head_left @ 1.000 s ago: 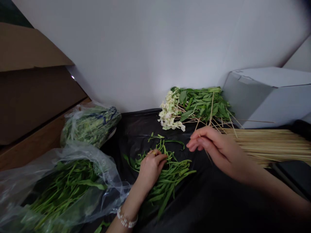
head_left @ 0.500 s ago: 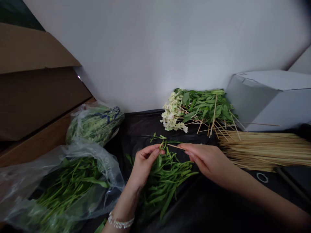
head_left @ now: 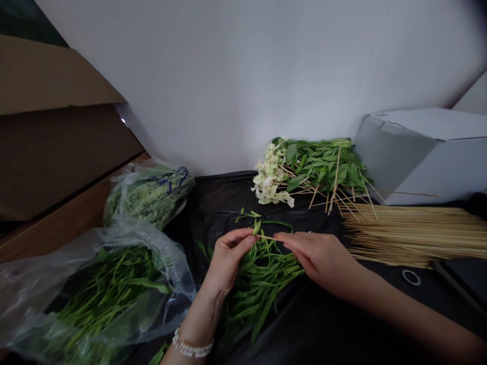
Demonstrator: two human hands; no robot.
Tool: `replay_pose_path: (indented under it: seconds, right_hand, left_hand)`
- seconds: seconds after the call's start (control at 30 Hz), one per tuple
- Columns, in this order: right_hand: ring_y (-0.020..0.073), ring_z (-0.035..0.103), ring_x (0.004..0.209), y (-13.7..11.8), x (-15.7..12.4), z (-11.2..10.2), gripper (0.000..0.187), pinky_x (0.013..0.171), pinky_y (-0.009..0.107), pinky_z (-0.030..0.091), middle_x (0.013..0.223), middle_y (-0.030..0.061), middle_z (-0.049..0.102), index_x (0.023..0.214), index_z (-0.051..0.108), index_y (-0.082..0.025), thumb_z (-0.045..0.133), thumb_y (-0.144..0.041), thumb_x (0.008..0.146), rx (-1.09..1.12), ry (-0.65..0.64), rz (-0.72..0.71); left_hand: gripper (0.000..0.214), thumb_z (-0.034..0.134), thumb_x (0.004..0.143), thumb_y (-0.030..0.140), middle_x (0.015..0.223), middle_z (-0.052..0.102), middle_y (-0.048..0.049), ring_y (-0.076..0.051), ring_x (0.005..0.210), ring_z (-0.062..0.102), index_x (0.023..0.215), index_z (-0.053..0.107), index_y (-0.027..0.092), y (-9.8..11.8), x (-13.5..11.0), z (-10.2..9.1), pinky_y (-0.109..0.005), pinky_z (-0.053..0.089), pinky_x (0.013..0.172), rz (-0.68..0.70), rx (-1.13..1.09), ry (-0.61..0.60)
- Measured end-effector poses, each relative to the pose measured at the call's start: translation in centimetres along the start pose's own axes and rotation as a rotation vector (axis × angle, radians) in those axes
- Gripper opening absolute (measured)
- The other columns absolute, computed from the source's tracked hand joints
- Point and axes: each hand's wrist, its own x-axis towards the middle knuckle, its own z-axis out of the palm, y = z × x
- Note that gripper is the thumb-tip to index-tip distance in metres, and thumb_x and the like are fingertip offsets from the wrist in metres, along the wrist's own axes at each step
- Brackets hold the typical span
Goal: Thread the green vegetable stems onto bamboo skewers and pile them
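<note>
Pale wall [head_left: 213, 91] standing behind; black sheet [head_left: 224, 190] lying under plants. Left hand [head_left: 232, 251] holding green stems [head_left: 257, 226] upright, thumb and fingers pinching them. Right hand [head_left: 319, 253] holding thin stick [head_left: 269, 237], fingers clamping it; tip meeting stems, whether piercing, cannot tell. Leafy heap [head_left: 258, 299] lying beneath hands. Stick bundle [head_left: 418, 233] lying at right, open plastic bag [head_left: 177, 258] with greens lying at left.

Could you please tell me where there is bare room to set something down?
The black sheet is bare between the rear bag of greens and the pale flowers, along the wall. Crowded: around the left hand, right hand and loose greens, and rightward at the stick pile.
</note>
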Motion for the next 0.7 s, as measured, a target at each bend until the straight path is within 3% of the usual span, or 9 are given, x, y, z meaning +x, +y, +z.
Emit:
replay_pose_path:
  seconds: [0.7]
  right_hand:
    - [0.0184, 0.069, 0.081, -0.07, -0.08, 0.49, 0.041, 0.071, 0.031, 0.053, 0.092, 0.0072, 0.074, 0.124, 0.063, -0.020, 0.036, -0.014, 0.094, -0.010, -0.017, 0.052]
  left_hand:
    - [0.023, 0.087, 0.062, 0.028, 0.077, 0.078, -0.0051, -0.015, 0.073, 0.070, 0.081, 0.080, 0.017, 0.31, -0.33, 0.40, -0.026, 0.052, 0.077, -0.001, 0.067, 0.018]
